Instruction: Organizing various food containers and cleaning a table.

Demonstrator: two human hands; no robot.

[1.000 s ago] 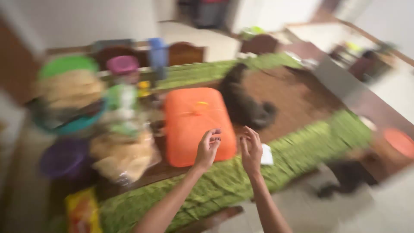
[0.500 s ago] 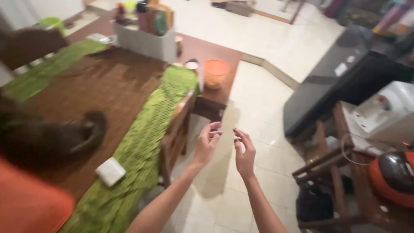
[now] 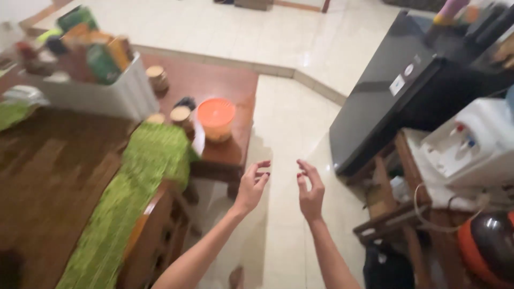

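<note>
Head camera looks down on two bare forearms raised over a pale tiled floor (image 3: 289, 123). Both hands are empty: the left hand (image 3: 251, 187) has its fingers loosely curled and spread, and the right hand (image 3: 310, 190) is likewise half open, palm turned inward, the two held near each other but apart and touching nothing. Nearest of the things on the table is an orange tub (image 3: 216, 119), which stands close to the corner of the dark wooden table (image 3: 214, 80), just beside some small round jars (image 3: 181, 114) and the end of a green runner (image 3: 134, 182). It looks like thin plastic with a flat lid, so probably light, fairly stiff and a little slick; taking it around the sides with both palms, below the lid rim, would seem the surest hold. A white crate (image 3: 101, 96) packed with packets sits further back on the table. On the right stand a black cabinet (image 3: 396, 91), a white water dispenser (image 3: 476, 144) on a wooden stand, and a rounded red and black appliance (image 3: 490, 241).
</note>
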